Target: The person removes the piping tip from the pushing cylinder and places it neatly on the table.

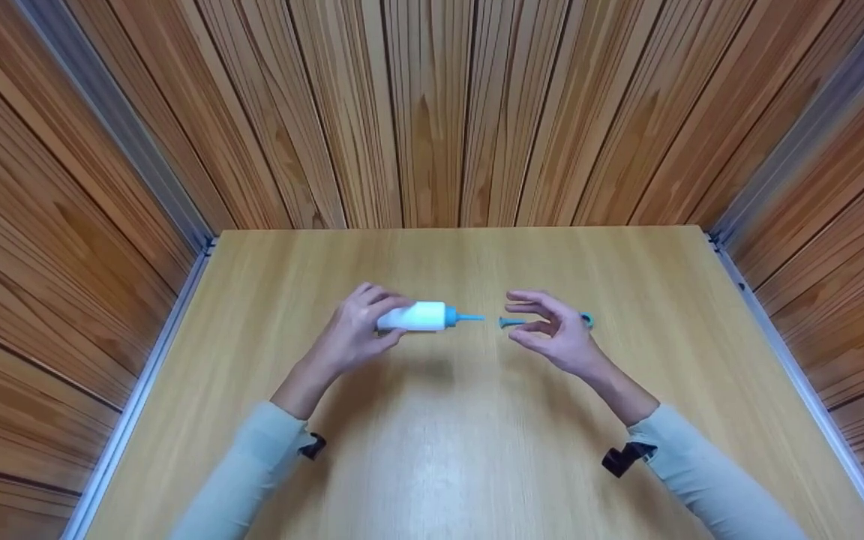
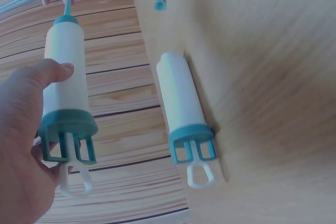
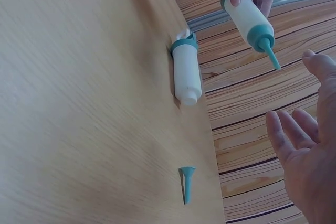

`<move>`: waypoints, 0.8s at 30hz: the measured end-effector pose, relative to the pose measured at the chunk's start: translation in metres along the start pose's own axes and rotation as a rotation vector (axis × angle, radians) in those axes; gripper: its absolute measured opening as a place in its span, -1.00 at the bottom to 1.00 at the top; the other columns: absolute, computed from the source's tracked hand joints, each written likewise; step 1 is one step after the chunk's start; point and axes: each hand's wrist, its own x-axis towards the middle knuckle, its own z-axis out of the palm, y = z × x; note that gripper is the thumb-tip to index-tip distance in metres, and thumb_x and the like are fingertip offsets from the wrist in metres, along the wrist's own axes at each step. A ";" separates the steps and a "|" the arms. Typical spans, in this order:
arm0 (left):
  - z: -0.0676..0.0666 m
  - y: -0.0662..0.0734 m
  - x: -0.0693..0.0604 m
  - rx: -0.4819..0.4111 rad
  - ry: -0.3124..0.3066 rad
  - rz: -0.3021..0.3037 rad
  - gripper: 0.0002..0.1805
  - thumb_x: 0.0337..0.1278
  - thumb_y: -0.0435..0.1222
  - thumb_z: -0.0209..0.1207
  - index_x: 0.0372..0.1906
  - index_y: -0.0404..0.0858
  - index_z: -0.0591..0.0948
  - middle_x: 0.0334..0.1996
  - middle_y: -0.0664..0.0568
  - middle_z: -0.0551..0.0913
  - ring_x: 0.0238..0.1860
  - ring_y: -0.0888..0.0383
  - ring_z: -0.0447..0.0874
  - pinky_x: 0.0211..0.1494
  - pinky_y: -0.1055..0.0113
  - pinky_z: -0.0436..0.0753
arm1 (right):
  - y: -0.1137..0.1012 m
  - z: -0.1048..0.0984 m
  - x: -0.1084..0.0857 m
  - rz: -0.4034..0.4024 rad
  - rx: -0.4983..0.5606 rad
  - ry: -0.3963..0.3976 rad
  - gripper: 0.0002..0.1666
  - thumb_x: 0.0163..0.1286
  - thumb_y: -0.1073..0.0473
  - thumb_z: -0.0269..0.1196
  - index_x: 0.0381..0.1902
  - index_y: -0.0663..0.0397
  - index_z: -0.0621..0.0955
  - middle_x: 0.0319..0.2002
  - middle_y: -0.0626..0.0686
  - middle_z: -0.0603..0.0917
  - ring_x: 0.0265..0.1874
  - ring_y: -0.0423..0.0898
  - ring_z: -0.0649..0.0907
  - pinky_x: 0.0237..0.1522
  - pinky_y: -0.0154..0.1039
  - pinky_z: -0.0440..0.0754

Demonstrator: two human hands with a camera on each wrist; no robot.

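My left hand (image 1: 357,328) grips a white cylinder (image 2: 67,51) with a teal collar, a looped white plunger handle and a thin teal nozzle (image 1: 469,317) pointing right. It is held above the table. My right hand (image 3: 310,145) is held apart from the nozzle tip, fingers spread and holding nothing. A second white cylinder (image 2: 181,95), with a teal handle end and no nozzle, lies on the table; the head view does not show it clearly. A loose teal nozzle (image 3: 188,182) rests on the table, partly behind my right hand in the head view.
Past my right hand a small green and teal round piece (image 1: 588,320) is partly visible. The wooden table (image 1: 432,465) meets slatted wood walls (image 1: 432,112) at the back and sides, with metal rails (image 1: 139,367) along the side edges.
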 end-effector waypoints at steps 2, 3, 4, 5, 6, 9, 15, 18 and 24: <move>0.001 0.002 0.002 0.002 0.002 0.010 -0.56 0.31 -0.31 0.58 0.25 -0.22 0.81 0.17 -0.15 0.85 0.20 -0.16 0.75 0.32 -0.12 0.84 | -0.001 0.002 0.000 0.005 0.003 -0.003 -0.30 0.42 0.59 0.41 0.48 0.54 0.51 0.37 -0.35 0.70 0.35 -0.22 0.77 0.21 -0.32 0.84; 0.002 0.003 0.002 0.003 0.001 0.015 -0.56 0.30 -0.30 0.59 0.25 -0.22 0.81 0.17 -0.15 0.85 0.20 -0.16 0.75 0.31 -0.12 0.85 | -0.001 0.004 0.001 0.008 0.003 -0.003 -0.30 0.42 0.59 0.41 0.48 0.53 0.51 0.37 -0.35 0.71 0.34 -0.21 0.78 0.21 -0.33 0.84; 0.002 0.005 0.003 0.001 0.003 0.020 -0.56 0.30 -0.30 0.59 0.24 -0.22 0.81 0.17 -0.16 0.85 0.19 -0.16 0.75 0.30 -0.12 0.85 | -0.002 0.005 0.001 0.010 0.005 -0.002 -0.31 0.42 0.59 0.41 0.48 0.53 0.52 0.37 -0.35 0.71 0.34 -0.20 0.78 0.21 -0.32 0.85; 0.003 0.006 0.004 -0.005 0.001 0.019 -0.56 0.30 -0.30 0.59 0.24 -0.22 0.82 0.17 -0.16 0.85 0.19 -0.16 0.75 0.30 -0.12 0.85 | -0.003 0.006 0.001 0.012 0.007 -0.002 -0.31 0.42 0.59 0.41 0.48 0.53 0.52 0.36 -0.35 0.72 0.33 -0.19 0.79 0.21 -0.30 0.85; 0.003 0.007 0.004 -0.011 0.002 0.018 -0.56 0.30 -0.29 0.59 0.24 -0.22 0.82 0.16 -0.16 0.85 0.18 -0.16 0.75 0.29 -0.12 0.85 | -0.003 0.008 0.002 0.018 0.012 -0.003 -0.30 0.42 0.59 0.42 0.48 0.53 0.52 0.36 -0.35 0.72 0.33 -0.19 0.79 0.21 -0.29 0.85; 0.005 0.011 0.006 -0.035 0.003 0.012 -0.56 0.29 -0.29 0.60 0.23 -0.22 0.82 0.16 -0.17 0.85 0.17 -0.16 0.75 0.28 -0.11 0.85 | -0.006 0.013 0.003 0.028 0.021 -0.004 -0.30 0.43 0.57 0.43 0.49 0.51 0.52 0.35 -0.35 0.74 0.32 -0.19 0.80 0.23 -0.25 0.86; 0.008 0.018 0.010 -0.042 0.018 0.030 -0.57 0.27 -0.31 0.61 0.21 -0.24 0.83 0.14 -0.18 0.86 0.15 -0.17 0.77 0.24 -0.09 0.86 | -0.008 0.020 0.007 0.041 0.043 0.003 -0.31 0.46 0.53 0.43 0.49 0.50 0.52 0.29 -0.36 0.78 0.30 -0.22 0.81 0.26 -0.33 0.83; 0.009 0.021 0.012 -0.041 0.023 0.024 -0.56 0.26 -0.30 0.62 0.22 -0.22 0.83 0.14 -0.17 0.87 0.16 -0.16 0.77 0.25 -0.09 0.86 | -0.009 0.023 0.007 0.039 0.055 0.003 -0.33 0.45 0.54 0.43 0.48 0.52 0.53 0.29 -0.36 0.78 0.29 -0.19 0.81 0.25 -0.35 0.82; 0.013 0.026 0.015 -0.064 0.007 0.003 -0.54 0.26 -0.29 0.62 0.25 -0.18 0.83 0.17 -0.13 0.86 0.19 -0.14 0.75 0.30 -0.09 0.86 | -0.015 0.026 0.007 0.049 0.032 -0.009 -0.33 0.46 0.51 0.44 0.48 0.46 0.55 0.37 0.17 0.78 0.26 -0.27 0.79 0.28 -0.34 0.81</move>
